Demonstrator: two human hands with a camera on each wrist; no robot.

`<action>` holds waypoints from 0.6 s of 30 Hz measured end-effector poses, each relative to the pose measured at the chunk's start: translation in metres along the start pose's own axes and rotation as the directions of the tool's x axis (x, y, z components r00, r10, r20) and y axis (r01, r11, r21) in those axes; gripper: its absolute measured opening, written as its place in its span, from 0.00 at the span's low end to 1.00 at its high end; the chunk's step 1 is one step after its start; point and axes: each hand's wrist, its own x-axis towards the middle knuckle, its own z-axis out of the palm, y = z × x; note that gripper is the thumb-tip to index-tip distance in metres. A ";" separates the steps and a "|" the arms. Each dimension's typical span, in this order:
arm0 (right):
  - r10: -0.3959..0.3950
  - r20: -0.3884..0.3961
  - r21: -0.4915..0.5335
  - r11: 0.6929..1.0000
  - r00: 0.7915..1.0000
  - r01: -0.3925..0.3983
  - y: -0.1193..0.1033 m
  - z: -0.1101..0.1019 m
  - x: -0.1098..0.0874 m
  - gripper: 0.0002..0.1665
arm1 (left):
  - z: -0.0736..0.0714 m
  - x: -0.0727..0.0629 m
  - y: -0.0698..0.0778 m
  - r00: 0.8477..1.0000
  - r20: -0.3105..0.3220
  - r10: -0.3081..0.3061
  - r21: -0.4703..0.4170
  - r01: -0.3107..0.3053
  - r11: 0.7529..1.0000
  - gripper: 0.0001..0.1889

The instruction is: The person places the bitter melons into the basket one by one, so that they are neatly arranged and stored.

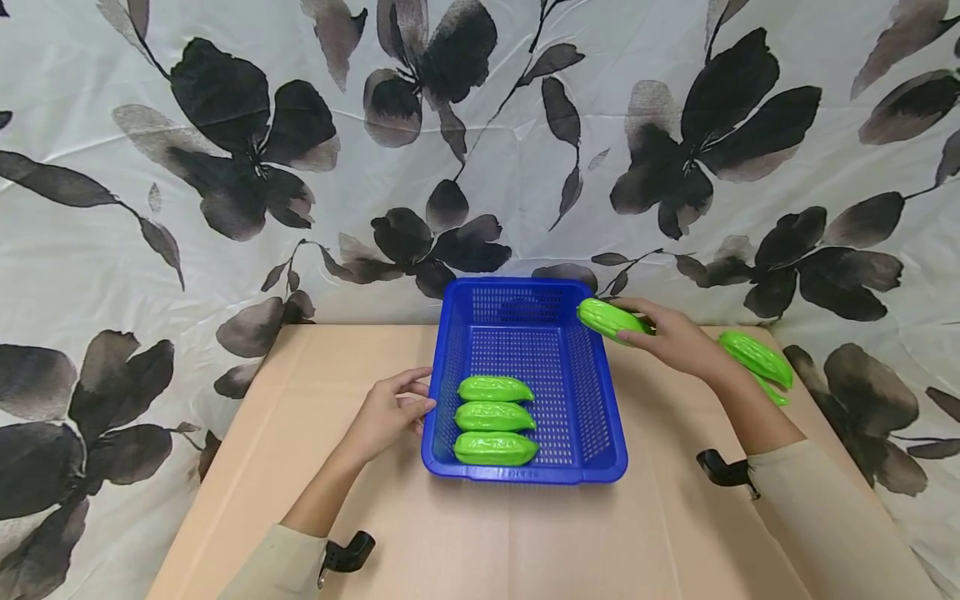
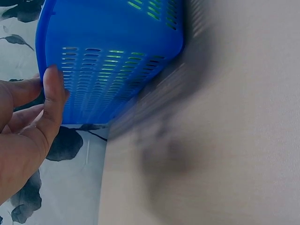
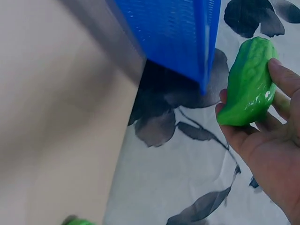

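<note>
Flowered cloth [image 1: 517, 158] behind the counter [image 1: 510, 542], my left hand [image 1: 382, 417] pinching the basket's left rim [image 1: 442, 333], and now my right hand [image 1: 671, 337] grips a fruit [image 1: 602, 317] near its far right corner, three more [image 1: 495, 416] inside!

Slants left forearm [image 1: 318, 498] up and inward from the lower left of the head view, nearly straight through left wrist [image 1: 351, 457], and grips with left hand [image 1: 385, 419], bending left fingers [image 2: 22, 90] inward and setting left thumb [image 2: 54, 96] opposite. Reaches farther forward on the other side, angling right forearm [image 1: 753, 412] inward from the lower right and holding right hand [image 1: 675, 337] higher in the head view. Curls right fingers [image 3: 235, 136] in a grasp, pressing right thumb [image 3: 283, 77] from the opposite side.
</note>
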 end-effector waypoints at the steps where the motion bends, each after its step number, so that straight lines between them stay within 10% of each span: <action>1: -0.005 0.010 -0.008 1.000 1.000 0.005 -0.003 0.000 0.004 0.35 | 0.000 0.000 0.000 1.000 0.000 0.000 0.000 0.000 1.000 0.30; 18: -0.049 0.165 -0.032 0.998 0.985 0.055 -0.038 0.014 0.063 0.32 | -0.001 0.001 -0.001 1.000 0.006 0.010 -0.004 -0.010 1.000 0.29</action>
